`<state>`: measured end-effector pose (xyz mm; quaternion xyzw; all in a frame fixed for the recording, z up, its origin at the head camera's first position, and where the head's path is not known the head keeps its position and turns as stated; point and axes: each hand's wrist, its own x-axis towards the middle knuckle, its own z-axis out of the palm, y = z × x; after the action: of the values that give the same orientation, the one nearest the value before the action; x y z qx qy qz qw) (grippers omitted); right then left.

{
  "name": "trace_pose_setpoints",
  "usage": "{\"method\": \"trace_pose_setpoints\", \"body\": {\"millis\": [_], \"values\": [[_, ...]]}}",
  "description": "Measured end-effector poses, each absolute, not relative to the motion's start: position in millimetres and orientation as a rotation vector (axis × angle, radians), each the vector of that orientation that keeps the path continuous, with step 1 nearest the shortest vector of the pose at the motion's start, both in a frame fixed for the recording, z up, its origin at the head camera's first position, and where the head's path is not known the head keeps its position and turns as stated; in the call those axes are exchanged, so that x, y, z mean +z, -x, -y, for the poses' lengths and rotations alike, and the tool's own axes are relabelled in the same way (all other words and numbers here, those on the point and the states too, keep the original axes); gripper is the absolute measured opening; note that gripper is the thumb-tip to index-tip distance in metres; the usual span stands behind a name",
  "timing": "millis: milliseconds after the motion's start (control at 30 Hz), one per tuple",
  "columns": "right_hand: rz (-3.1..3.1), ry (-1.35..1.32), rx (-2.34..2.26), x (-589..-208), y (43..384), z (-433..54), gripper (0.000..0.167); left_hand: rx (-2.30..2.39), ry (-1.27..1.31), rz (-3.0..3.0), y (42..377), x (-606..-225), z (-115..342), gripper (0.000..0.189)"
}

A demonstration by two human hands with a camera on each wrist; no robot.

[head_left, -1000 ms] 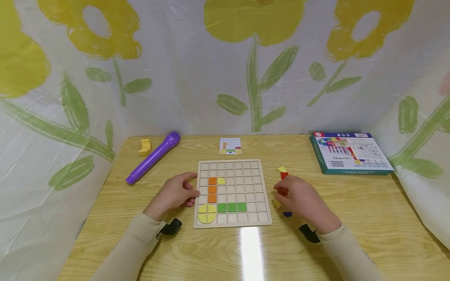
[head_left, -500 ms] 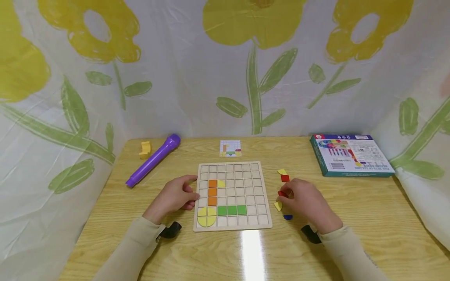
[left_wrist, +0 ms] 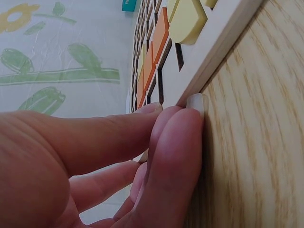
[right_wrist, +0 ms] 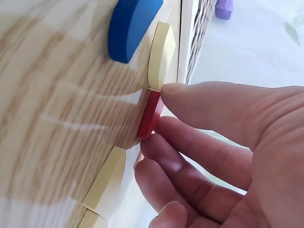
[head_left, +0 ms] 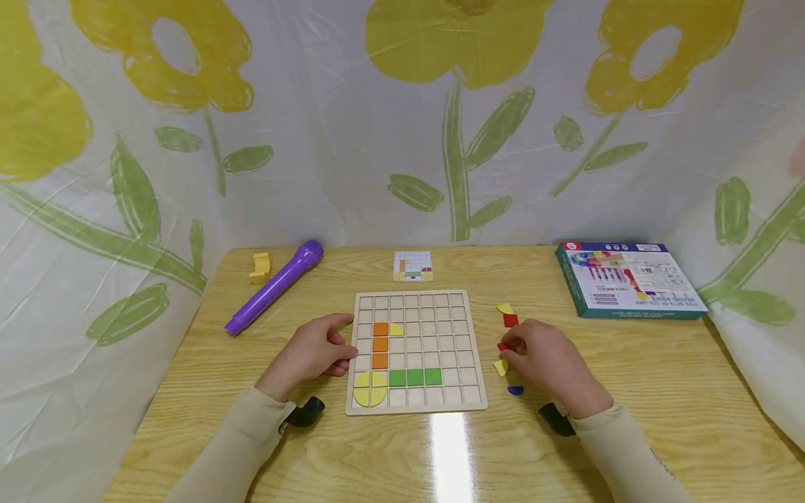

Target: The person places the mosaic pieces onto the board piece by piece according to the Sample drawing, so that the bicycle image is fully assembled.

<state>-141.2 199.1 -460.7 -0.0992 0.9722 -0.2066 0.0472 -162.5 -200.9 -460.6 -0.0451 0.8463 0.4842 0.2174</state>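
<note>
A pale wooden grid board (head_left: 420, 412) lies in the middle of the table. Orange squares (head_left: 380, 344), green squares (head_left: 415, 377), a yellow circle of quarter pieces (head_left: 370, 388) and one lone yellow quarter piece (head_left: 396, 329) sit in its cells. My left hand (head_left: 314, 347) holds the board's left edge, thumb on the rim and a fingertip against its side near the table. Right of the board, my right hand (head_left: 553, 360) pinches a red tile (right_wrist: 151, 114) between thumb and fingers, low at the table; its full outline is hidden.
Near the right hand lie a yellow piece (head_left: 500, 367), a blue half-round piece (head_left: 516, 390), a red square (head_left: 511, 320) and another yellow piece (head_left: 505, 308). Behind the board is a pattern card (head_left: 413, 266). Farther out are a purple microphone (head_left: 274, 287), a yellow object (head_left: 260, 268) and a box (head_left: 632, 281).
My right hand has drawn its thumb and fingers together on the red tile. The yellow piece beside it has shifted slightly right. My left hand stays at the board's edge.
</note>
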Motion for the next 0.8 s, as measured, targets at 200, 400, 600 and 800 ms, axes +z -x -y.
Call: {"method": "trace_pose_setpoints", "body": {"millis": [200, 400, 600, 800], "values": [[-2.966, 0.305, -0.636, -461.5, 143.0, -202.7, 0.011, 1.33, 0.128, -2.357, 163.8, -461.8, 201.3, 0.071], [-2.967, 0.311, -0.622, -461.3, 145.3, -206.4, 0.012, 1.321, 0.132, -2.362, 164.4, -463.1, 201.2, 0.071], [-2.956, 0.292, -0.621, -461.0, 146.2, -207.7, 0.013, 1.329, 0.128, -2.355, 164.0, -462.7, 201.3, 0.07], [-2.967, 0.31, -0.616, -461.6, 146.4, -208.0, 0.012, 1.34, 0.126, -2.344, 163.2, -461.4, 202.0, 0.07]]}}
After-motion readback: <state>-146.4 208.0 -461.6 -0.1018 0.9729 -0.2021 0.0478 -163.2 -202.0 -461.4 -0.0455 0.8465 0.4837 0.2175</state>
